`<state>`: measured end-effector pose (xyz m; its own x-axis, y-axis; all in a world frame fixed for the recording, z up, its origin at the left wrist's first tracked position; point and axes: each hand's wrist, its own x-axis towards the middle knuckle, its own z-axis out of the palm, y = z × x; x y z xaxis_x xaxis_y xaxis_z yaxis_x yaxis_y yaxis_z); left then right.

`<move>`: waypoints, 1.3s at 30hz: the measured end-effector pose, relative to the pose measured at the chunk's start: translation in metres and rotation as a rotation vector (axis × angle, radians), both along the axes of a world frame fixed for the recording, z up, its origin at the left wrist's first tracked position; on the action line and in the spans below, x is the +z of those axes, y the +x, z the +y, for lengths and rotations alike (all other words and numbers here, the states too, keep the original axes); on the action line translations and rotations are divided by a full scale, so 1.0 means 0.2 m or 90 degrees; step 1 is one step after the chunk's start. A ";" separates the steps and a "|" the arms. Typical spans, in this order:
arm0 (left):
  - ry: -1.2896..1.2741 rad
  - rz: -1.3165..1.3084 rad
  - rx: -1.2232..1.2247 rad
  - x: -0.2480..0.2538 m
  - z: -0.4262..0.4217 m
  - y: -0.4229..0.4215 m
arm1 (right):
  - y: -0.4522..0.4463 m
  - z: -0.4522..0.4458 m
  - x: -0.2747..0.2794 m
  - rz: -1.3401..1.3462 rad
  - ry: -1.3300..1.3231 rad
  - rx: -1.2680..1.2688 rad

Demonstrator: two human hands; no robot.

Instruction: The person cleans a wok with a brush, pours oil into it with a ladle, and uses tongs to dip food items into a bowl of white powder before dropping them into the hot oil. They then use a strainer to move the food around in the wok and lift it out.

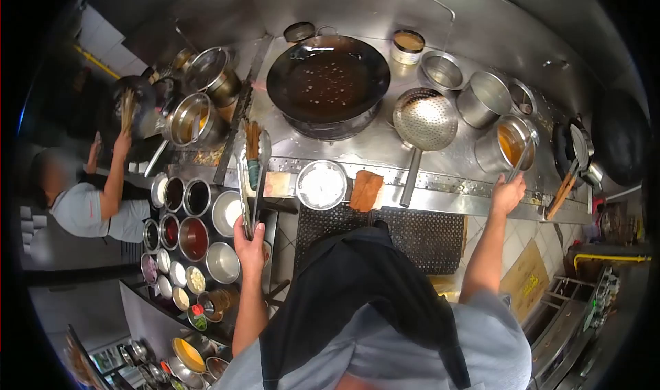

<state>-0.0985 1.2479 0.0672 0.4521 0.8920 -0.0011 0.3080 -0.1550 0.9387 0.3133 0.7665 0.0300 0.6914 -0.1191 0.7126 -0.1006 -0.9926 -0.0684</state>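
Note:
My left hand (249, 244) is closed on a pair of metal tongs (240, 166), which point away from me with their arms apart. A brown bristle brush with a green binding (253, 157) shows between the arms; whether the tongs grip it I cannot tell. My right hand (508, 194) is wrapped round the metal handle of a ladle (520, 161). The ladle's bowl dips into a steel pot (490, 150) of orange-brown liquid. Ahead of me a large black wok (328, 79) sits on a burner with dark, bubbly liquid inside.
A perforated skimmer (425, 120) lies right of the wok. A bowl of white contents (322, 184) and a folded brown cloth (367, 190) rest at the stove's front edge. Several ingredient containers (193, 239) stand at left. Farther left, another person (89, 201) holds a bamboo brush.

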 end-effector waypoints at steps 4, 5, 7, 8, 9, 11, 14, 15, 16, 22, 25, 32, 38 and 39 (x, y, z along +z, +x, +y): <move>0.013 0.037 -0.048 -0.07 0.08 -0.15 | -0.31 0.57 -0.31 0.343 0.445 0.410; 0.046 0.066 -0.073 -0.10 0.11 -0.19 | -0.50 0.79 -0.31 0.643 0.643 0.466; 0.046 0.073 -0.071 -0.10 0.13 -0.24 | -0.85 1.17 -0.33 0.997 0.773 0.432; 0.062 0.087 -0.073 -0.10 0.15 -0.28 | -0.95 1.32 -0.35 1.078 0.735 0.391; 0.078 0.101 -0.075 -0.11 0.16 -0.31 | -1.01 1.43 -0.45 1.134 0.773 0.356; 0.053 0.108 -0.082 -0.04 0.19 -0.35 | -1.10 1.60 -0.64 1.138 0.883 0.293; 0.090 0.132 -0.101 -0.01 0.24 -0.43 | -1.15 1.76 -0.84 1.063 1.029 0.187; 0.093 0.132 -0.105 0.01 0.24 -0.44 | -1.16 1.78 -0.85 1.060 1.035 0.187; 0.071 0.141 -0.100 0.03 0.24 -0.46 | -1.16 1.81 -0.85 0.984 1.060 0.160; 0.260 0.229 -0.175 0.07 0.33 -0.52 | -1.14 1.82 -0.75 0.716 1.021 0.252; 0.508 0.284 -0.259 0.23 0.41 -0.45 | -1.08 1.75 -0.61 0.707 0.966 0.329; 0.781 0.330 -0.466 0.79 0.45 0.03 | -0.81 1.58 -0.19 0.599 0.764 0.439; 0.898 0.305 -0.569 1.02 0.24 0.51 | -0.52 1.44 -0.07 0.503 0.699 0.484; 0.920 0.309 -0.582 1.04 0.20 0.58 | -0.48 1.40 -0.05 0.514 0.669 0.495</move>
